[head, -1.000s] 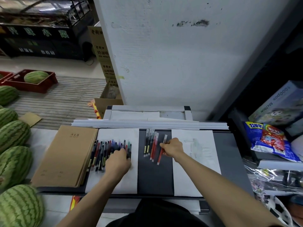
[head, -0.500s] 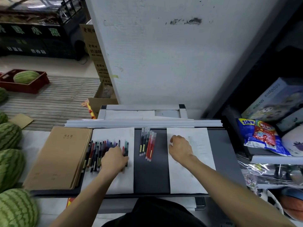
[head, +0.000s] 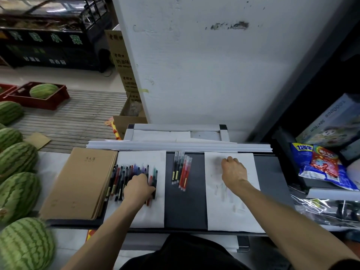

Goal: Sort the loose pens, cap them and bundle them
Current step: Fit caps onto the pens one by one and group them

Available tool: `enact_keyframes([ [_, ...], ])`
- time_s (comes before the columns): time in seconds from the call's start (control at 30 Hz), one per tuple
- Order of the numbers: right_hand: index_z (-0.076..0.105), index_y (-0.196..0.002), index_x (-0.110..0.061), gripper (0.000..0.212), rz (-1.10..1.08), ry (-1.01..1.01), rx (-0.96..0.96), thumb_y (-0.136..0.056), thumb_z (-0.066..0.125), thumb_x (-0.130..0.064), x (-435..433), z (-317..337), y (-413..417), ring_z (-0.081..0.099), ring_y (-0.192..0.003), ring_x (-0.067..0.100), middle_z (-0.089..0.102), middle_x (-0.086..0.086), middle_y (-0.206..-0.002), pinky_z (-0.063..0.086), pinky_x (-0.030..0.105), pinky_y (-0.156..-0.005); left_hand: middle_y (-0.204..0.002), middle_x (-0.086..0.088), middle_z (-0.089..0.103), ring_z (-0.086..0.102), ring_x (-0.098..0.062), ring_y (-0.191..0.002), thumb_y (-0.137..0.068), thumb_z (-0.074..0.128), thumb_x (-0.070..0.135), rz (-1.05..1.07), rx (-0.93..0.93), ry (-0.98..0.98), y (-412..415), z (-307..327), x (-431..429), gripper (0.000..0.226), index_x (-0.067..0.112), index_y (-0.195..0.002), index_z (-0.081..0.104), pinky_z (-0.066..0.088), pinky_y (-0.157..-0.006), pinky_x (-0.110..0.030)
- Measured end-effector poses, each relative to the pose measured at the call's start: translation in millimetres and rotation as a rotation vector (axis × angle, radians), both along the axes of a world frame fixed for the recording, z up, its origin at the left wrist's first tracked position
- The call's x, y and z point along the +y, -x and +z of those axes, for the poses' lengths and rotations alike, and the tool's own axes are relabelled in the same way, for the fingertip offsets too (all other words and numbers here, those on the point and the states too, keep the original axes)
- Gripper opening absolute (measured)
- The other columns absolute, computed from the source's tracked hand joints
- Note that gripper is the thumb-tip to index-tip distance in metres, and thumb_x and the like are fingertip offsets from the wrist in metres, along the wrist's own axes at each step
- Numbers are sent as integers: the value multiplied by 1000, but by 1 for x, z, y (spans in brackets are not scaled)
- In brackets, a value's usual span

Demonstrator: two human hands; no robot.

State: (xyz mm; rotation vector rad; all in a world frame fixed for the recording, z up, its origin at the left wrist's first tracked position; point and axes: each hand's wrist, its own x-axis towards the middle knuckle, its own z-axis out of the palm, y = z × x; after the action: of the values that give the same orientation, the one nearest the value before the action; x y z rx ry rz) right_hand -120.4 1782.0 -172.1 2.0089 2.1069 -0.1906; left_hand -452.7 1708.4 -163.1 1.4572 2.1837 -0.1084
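Left hand (head: 138,190) is down on the right end of the loose pens (head: 124,178), a mixed row fanned across the left white sheet (head: 152,215). The fingers bend into the pile, tips hidden. I cannot tell whether they pinch a pen or only press on them. Right hand (head: 233,172) rests on the right white sheet (head: 224,215), fingers loosely curled under, nothing showing in them. Between the two sheets, on the dark desk (head: 185,207), lies the sorted group (head: 182,171): pens side by side, black ones left, red ones right, apart from both hands. Brown notebooks (head: 78,182) lie just left of the loose pens, with watermelons (head: 17,191) lined up along the left edge.
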Motion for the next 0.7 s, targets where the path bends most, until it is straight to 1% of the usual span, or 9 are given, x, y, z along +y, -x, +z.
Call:
enact_keyframes([
  [0.1,61,-126,-15,40,25,-56,-4,-89,53,-1,-1,2,0,56,-111,23,61,2,-120,47,32,-94,-86,-4,65,66,-24,-78,-93,71,28,-15,37,-14,-2,-2,-1,21,14,-88,56,61,-72,-41],
  [0.2,63,-127,-17,39,50,-118,67,-92,54,-3,-6,5,8,57,-112,22,63,0,-120,47,32,-94,-86,-3,62,66,-28,-81,-91,67,29,-54,92,-10,-10,-2,-1,17,14,-93,58,56,-69,-37],
  [0.27,64,-127,-20,35,70,-156,134,-95,55,-8,-12,7,17,57,-114,22,65,-2,-123,46,32,-95,-80,-2,59,66,-29,-79,-89,67,25,-64,90,-11,-16,-3,-1,14,14,-89,58,56,-68,-37],
  [0.33,66,-125,-21,29,88,-197,222,-99,56,-14,-21,9,27,58,-114,22,66,-2,-121,46,33,-94,-79,-2,58,66,-30,-79,-87,66,21,-61,79,-23,-18,-5,-1,11,13,-86,57,58,-71,-39],
  [0.43,71,-114,-20,18,108,-245,407,-103,57,-23,-37,13,40,60,-104,22,70,-2,-111,49,33,-86,-85,-3,61,66,-30,-84,-91,69,27,-34,78,-26,-15,-6,-1,18,13,-90,58,58,-73,-39],
  [0.5,70,-110,-21,17,98,-196,510,-104,57,-29,-46,15,46,61,-99,19,70,-3,-107,52,33,-82,-83,-2,62,65,-29,-80,-92,70,32,-19,77,-23,-11,-6,-2,22,13,-87,58,55,-69,-37],
  [0.57,68,-109,-23,16,47,-101,623,-104,56,-33,-53,19,51,63,-95,15,71,-6,-104,55,33,-82,-77,-1,61,63,-26,-72,-92,70,35,-18,92,-35,-7,-3,-5,27,15,-79,57,50,-63,-33],
  [0.6,68,-109,-24,16,0,-47,716,-105,57,-35,-56,22,53,64,-93,11,71,-9,-102,56,32,-84,-74,0,62,63,-24,-70,-92,69,36,-24,99,-51,-6,1,-6,28,15,-77,57,50,-62,-32],
  [0.7,69,-106,-28,13,-139,63,1006,-103,63,-38,-65,38,57,67,-91,5,72,-15,-96,54,20,-82,-71,2,65,65,-23,-68,-95,59,38,-92,48,-154,-6,17,-14,29,19,-74,58,56,-65,-34],
])
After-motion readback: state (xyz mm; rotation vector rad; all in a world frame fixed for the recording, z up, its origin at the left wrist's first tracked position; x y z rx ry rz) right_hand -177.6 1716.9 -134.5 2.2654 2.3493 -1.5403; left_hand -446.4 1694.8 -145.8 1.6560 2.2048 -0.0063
